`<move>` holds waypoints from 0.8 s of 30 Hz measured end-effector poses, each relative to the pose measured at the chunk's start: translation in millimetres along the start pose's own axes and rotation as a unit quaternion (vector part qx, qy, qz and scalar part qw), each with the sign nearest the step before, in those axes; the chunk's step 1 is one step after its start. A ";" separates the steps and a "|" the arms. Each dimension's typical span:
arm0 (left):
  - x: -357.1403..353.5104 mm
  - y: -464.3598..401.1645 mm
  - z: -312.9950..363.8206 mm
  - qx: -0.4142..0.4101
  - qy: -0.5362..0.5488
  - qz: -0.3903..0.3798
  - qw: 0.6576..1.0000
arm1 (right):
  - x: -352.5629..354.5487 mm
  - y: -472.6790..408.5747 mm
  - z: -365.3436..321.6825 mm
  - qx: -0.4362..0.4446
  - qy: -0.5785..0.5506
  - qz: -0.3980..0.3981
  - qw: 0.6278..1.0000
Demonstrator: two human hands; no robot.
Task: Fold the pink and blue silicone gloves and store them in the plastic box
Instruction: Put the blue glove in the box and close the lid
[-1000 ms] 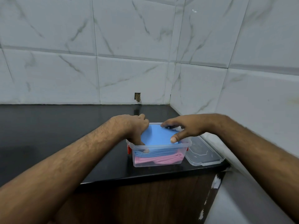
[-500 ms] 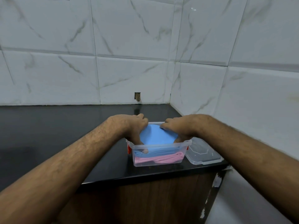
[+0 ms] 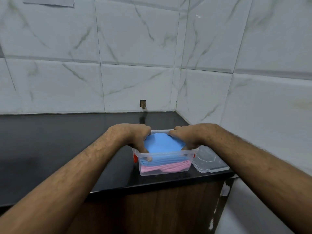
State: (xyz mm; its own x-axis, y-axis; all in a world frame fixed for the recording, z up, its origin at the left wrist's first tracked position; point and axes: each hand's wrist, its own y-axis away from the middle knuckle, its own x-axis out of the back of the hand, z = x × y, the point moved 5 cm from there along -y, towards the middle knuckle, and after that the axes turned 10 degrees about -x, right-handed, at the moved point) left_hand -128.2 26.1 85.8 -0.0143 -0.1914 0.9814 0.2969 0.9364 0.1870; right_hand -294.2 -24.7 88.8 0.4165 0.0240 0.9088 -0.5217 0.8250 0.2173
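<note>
A clear plastic box (image 3: pixel 164 171) with red side clips stands near the front edge of the black counter. Folded pink gloves (image 3: pixel 166 167) lie at its bottom. The folded blue glove (image 3: pixel 162 143) sits on top and bulges above the rim. My left hand (image 3: pixel 135 135) presses on the blue glove's left side, its fingers reaching down inside the box. My right hand (image 3: pixel 185 136) presses on the glove's right side, fingers curled over its edge into the box.
The box's clear lid (image 3: pixel 208 162) lies flat to the right of the box, by the counter's corner. The black counter (image 3: pixel 59 141) runs left, with tiled walls behind and to the right. Below the front edge is a wooden cabinet face (image 3: pixel 152 208).
My right hand has slid from resting across the blue glove's top to its right edge and curled down into the box. My left hand has stayed on the left side.
</note>
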 end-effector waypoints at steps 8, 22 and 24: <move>3.8 -0.5 12.7 0.022 -0.074 -0.047 0.996 | 0.6 4.7 0.7 0.003 -0.025 -0.003 1.000; 8.1 -1.4 69.4 -0.061 -0.079 0.219 0.971 | 23.9 26.4 30.1 -0.044 -0.082 0.037 0.995; 7.0 -7.1 83.3 -0.072 -0.107 0.245 0.961 | 23.0 33.5 39.2 -0.056 -0.096 0.049 0.993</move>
State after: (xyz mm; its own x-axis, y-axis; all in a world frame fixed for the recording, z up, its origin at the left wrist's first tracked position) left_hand -209.9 42.6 95.0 -0.0309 0.3415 0.9394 0.4476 0.8451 -0.2925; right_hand -331.2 -18.7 130.9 0.2137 0.0079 0.9769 -0.4612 0.8823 0.0938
